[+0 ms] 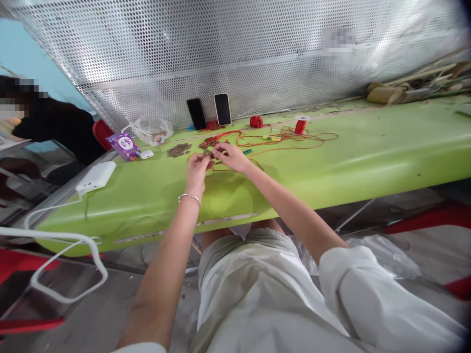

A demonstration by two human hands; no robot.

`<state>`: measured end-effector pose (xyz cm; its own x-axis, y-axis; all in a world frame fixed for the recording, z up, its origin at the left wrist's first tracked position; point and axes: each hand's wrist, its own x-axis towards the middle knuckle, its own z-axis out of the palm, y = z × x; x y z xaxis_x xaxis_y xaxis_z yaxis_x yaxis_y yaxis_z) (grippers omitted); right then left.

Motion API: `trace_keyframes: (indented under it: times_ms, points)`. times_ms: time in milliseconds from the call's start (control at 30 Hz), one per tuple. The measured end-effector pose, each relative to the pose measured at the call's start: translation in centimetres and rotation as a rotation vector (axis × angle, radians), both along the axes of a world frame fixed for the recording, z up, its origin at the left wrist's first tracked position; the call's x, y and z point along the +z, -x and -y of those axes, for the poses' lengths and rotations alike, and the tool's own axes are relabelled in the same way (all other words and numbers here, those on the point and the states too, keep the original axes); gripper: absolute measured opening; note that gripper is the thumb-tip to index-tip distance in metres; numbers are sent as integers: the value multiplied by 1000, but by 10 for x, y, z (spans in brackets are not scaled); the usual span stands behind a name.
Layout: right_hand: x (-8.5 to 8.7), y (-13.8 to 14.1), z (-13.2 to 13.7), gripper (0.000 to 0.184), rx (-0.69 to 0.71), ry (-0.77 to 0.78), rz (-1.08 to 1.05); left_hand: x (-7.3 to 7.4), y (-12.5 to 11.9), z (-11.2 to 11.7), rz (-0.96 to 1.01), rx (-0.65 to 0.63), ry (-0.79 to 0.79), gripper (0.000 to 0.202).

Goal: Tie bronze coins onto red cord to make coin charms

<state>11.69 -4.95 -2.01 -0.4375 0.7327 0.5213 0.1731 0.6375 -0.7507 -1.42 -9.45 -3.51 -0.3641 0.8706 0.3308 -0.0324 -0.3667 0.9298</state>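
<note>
Over the green table, my left hand [197, 165], with a silver bangle at the wrist, pinches a round brownish coin [207, 153]. My right hand [230, 156] meets it from the right, thumb and fingertips closed together at the coin's edge. What those right fingertips grip is too small to make out. Thin red cord [221, 170] trails under both hands. Just behind them lies a pile of coins with red cord [208, 142], and a second pile of loose coins [178, 150] is to the left.
A red cord ball [256, 121], a red thread spool [300, 126] and two phones [222, 110] stand toward the mesh panel. Leftward are a purple box [125, 146], a plastic bag [151, 130] and a white power strip [96, 176] with cable. Another person sits at far left.
</note>
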Motion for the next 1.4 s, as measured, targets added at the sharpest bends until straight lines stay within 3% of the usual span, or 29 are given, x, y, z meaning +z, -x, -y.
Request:
trace_keyframes:
  times_ms: [167, 500, 667, 1400]
  points:
    - [-1, -6, -3, 24, -57, 26, 0, -1, 1, 0, 31, 6, 13, 29]
    - [-4, -7, -3, 36, -15, 93, -74, 0, 1, 1, 37, -20, 31, 29]
    - [-5, -8, -1, 26, 47, 149, -80, 1, 1, 1, 46, -19, 25, 27]
    - [-1, -20, 7, 26, -47, 246, -137, 5, -9, 9, -42, -55, 20, 23]
